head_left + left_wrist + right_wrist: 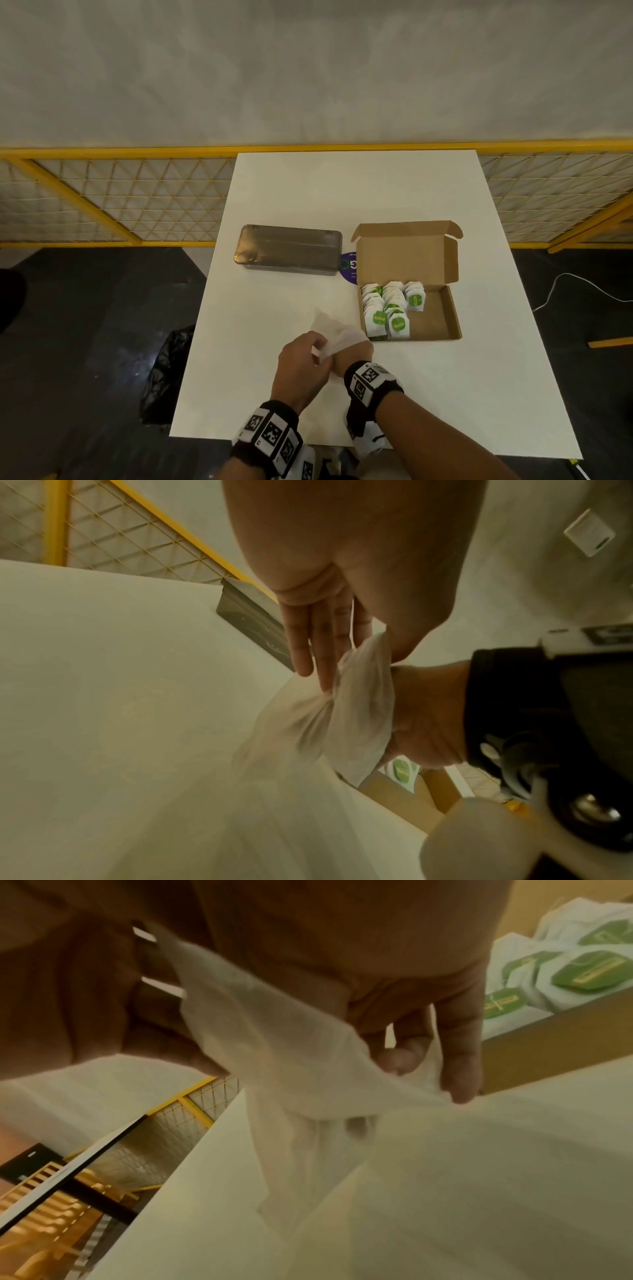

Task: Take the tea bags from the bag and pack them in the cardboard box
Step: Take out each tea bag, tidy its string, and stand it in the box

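Observation:
On the white table [342, 198] both hands hold a thin, limp white bag [332, 329] just left of the open cardboard box [454, 308]. My left hand [301, 356] pinches the bag's film [342, 710] between thumb and fingers. My right hand [354, 353] sits in the gathered film, its fingers [459, 1069] bent down onto it and one fingertip showing through. No tea bag shows inside the bag. White tea bags with green labels [387, 311] stand in rows in the left part of the box [548, 1042], and the right part is bare cardboard.
A grey metal tin [289, 248] lies at the table's middle left, beside a purple round sticker [350, 269]. A black plastic sack [168, 370] sits on the floor left of the table. A yellow mesh fence runs behind, and a white cable [561, 284] lies on the floor at the right.

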Available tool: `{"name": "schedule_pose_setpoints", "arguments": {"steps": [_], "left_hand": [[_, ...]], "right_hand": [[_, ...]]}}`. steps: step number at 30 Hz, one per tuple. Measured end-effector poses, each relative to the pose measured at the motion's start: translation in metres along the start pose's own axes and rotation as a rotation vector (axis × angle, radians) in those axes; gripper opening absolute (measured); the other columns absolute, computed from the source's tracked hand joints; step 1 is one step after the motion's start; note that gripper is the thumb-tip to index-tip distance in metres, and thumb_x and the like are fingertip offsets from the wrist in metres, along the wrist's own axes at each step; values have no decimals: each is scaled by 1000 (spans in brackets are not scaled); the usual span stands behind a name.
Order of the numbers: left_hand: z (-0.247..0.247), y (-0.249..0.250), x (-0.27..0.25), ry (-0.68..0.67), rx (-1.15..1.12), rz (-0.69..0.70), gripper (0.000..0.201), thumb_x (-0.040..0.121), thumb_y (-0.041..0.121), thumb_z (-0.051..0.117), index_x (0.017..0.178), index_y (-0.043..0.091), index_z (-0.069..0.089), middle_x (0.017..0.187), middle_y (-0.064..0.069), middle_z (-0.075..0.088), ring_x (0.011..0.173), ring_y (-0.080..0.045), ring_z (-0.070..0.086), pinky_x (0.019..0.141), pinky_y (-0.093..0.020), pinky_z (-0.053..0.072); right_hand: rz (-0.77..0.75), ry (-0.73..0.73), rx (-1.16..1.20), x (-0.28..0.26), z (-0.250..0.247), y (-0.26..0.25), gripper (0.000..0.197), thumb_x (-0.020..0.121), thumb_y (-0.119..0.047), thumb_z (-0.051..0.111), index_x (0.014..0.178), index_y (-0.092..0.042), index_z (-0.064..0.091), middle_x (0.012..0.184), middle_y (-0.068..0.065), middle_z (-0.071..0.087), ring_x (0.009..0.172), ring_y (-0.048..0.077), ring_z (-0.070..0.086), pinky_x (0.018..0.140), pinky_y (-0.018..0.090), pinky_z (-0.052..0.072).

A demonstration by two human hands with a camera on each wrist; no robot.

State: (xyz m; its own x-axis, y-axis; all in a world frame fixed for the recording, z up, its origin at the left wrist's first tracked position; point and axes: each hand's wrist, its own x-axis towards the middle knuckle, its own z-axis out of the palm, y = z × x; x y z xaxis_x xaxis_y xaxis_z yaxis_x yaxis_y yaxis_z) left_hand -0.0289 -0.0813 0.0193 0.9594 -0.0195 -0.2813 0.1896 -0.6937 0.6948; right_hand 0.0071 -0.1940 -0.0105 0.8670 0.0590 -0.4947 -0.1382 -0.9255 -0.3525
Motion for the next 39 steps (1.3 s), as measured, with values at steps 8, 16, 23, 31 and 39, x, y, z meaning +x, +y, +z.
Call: {"name": "schedule_pose_setpoints", "arguments": {"steps": [8,16,23,31,39], "left_hand": [[-6,2,15,159,43,-105,16,87,32,66,97,21,61,89,9,63,75,-11,63,76,-26,52],[-18,-5,33,184,108,-231,19,89,30,63,98,14,63,91,0,65,86,-20,60,80,-31,50],[-27,-7,40,217,-13,-316,44,89,39,64,121,10,56,119,-7,63,102,-25,59,91,-36,46],[-1,31,27,-20,-86,145,48,84,42,69,125,25,51,114,13,54,100,-5,51,87,-21,42],[18,38,30,-100,-131,62,21,83,25,73,101,21,63,88,9,65,75,0,57,65,-8,41]], "right_hand": [[-90,116,75,-8,-18,-1,28,99,-35,49,112,-18,66,111,-2,69,100,18,64,68,17,36],[3,178,806,-9,-16,23,5,87,-29,70,91,-31,69,89,-11,72,79,10,68,69,32,60],[121,148,1206,-12,-36,47,8,86,-5,71,89,-12,67,87,20,72,70,24,66,66,38,57],[112,38,1238,-20,-44,68,17,80,-9,78,91,-9,65,71,1,70,65,15,67,60,32,56],[120,-58,1247,-28,-54,87,18,79,4,74,95,-2,67,81,16,68,66,25,65,57,35,58]]}}
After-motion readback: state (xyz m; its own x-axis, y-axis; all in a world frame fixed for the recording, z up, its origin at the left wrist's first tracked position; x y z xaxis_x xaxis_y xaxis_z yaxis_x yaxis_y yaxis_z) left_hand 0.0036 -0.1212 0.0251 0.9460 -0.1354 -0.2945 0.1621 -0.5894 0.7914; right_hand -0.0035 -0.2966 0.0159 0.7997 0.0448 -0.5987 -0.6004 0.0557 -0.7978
